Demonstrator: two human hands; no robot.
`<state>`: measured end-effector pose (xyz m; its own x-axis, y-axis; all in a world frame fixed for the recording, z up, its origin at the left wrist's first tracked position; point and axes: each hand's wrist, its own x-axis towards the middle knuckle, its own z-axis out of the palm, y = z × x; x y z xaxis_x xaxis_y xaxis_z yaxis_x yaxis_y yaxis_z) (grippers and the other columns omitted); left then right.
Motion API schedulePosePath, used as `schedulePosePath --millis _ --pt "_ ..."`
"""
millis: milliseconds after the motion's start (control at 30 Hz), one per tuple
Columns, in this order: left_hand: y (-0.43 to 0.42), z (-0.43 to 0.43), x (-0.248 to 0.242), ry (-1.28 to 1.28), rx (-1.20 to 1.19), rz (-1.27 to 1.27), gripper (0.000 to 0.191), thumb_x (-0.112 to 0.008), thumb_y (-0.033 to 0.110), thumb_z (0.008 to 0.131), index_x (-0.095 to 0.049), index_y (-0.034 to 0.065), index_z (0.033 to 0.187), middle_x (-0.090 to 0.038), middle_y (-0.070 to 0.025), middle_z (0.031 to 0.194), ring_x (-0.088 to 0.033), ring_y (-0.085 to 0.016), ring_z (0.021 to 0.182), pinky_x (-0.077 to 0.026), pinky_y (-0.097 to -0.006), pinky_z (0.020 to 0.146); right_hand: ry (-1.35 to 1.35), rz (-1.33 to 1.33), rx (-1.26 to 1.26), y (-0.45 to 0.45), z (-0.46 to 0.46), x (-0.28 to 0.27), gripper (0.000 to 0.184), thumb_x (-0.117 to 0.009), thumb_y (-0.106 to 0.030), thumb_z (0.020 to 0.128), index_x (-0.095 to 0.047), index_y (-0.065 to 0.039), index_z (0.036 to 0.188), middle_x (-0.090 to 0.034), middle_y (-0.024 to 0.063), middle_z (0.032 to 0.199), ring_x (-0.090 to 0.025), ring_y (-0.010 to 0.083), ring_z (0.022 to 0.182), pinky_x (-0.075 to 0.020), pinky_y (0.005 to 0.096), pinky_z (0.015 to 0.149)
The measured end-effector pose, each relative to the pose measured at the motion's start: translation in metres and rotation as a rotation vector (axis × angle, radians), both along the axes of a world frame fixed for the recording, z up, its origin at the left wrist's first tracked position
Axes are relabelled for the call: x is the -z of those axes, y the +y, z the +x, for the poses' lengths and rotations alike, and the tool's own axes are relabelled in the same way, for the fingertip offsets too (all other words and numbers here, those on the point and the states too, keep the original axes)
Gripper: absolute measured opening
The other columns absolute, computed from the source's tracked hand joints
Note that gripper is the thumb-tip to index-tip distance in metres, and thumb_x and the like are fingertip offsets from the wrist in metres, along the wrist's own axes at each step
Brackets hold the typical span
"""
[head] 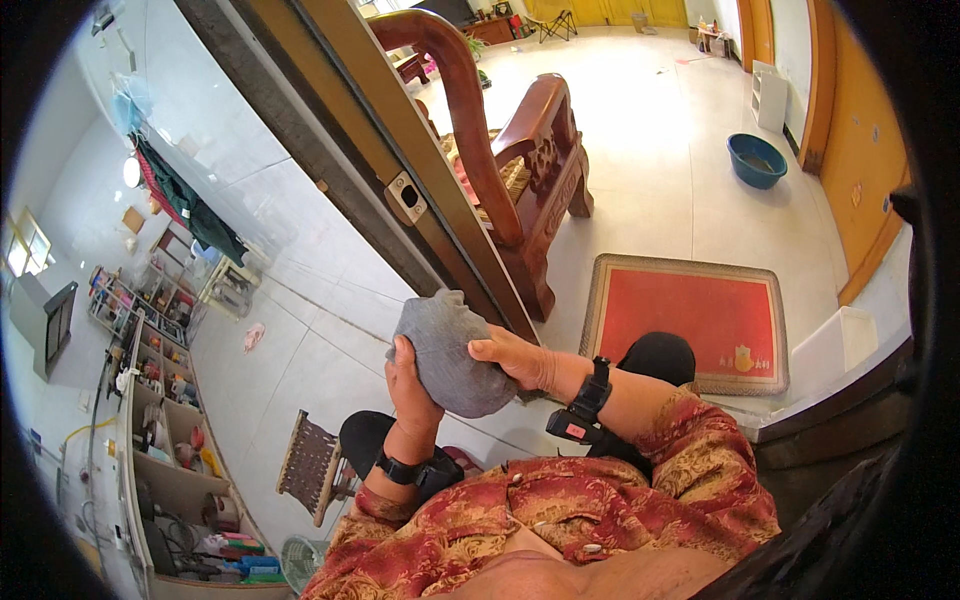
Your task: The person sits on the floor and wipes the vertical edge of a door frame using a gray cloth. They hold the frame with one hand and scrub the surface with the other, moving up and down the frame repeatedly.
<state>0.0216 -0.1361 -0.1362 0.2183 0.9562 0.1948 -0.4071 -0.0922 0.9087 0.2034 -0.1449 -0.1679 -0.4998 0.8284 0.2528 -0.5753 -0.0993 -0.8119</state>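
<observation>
Both of my hands grip a wadded grey cloth, held up in front of my chest beside the metal door frame. My left hand holds its lower left side, the thumb lying on the front. On the upper right side, my right hand presses with the thumb on top. The fingers of both hands are mostly hidden behind the cloth. The bundle is rounded, with a ruffled upper edge; whether anything is inside, I cannot tell.
To the left are a woven-seat stool, a green basket and a shelf unit full of items. On the right lie a red doormat and a blue basin. A carved wooden chair stands behind the door frame.
</observation>
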Motion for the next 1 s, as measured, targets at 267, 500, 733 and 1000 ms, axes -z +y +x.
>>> schedulePosePath --millis 267,500,733,1000 --pt "0.001 0.002 0.003 -0.136 0.095 -0.141 0.063 -0.040 0.051 0.111 -0.055 -0.0026 0.140 -0.066 -0.0163 0.132 -0.066 -0.027 0.116 -0.052 -0.0394 0.102 0.130 -0.121 -0.072 -0.002 -0.008 0.014 0.094 -0.076 -0.064 0.087 -0.044 -0.005 0.153 -0.059 0.0113 0.139 -0.061 0.0210 0.123 -0.0529 0.0387 0.103" --pt "0.002 -0.002 0.011 0.012 0.060 -0.007 0.046 -0.040 0.031 0.111 -0.047 0.0023 0.147 -0.061 -0.0167 0.135 -0.062 -0.025 0.122 -0.049 -0.0385 0.105 0.070 -0.150 0.010 -0.010 -0.012 0.024 0.088 -0.072 -0.064 0.090 -0.046 -0.005 0.151 -0.060 0.0112 0.138 -0.061 0.0211 0.123 -0.0529 0.0387 0.102" --pt "0.004 -0.013 0.041 0.092 0.003 0.085 0.050 -0.047 0.010 0.107 -0.038 0.0136 0.157 -0.058 -0.0146 0.138 -0.058 -0.025 0.126 -0.049 -0.0365 0.105 0.051 -0.274 -0.016 -0.019 -0.014 0.029 0.084 -0.066 -0.063 0.094 -0.044 -0.007 0.152 -0.060 0.0114 0.140 -0.062 0.0225 0.125 -0.0524 0.0406 0.105" --pt "0.006 -0.027 0.072 0.484 -0.484 0.578 0.028 -0.064 -0.005 0.094 -0.069 0.0043 0.119 -0.067 -0.0069 0.117 -0.066 -0.019 0.103 -0.054 -0.0326 0.086 0.043 -0.400 0.045 -0.025 -0.017 0.030 0.054 -0.059 -0.041 0.104 -0.055 -0.003 0.142 -0.067 0.0091 0.128 -0.069 0.0183 0.109 -0.0575 0.0348 0.093"
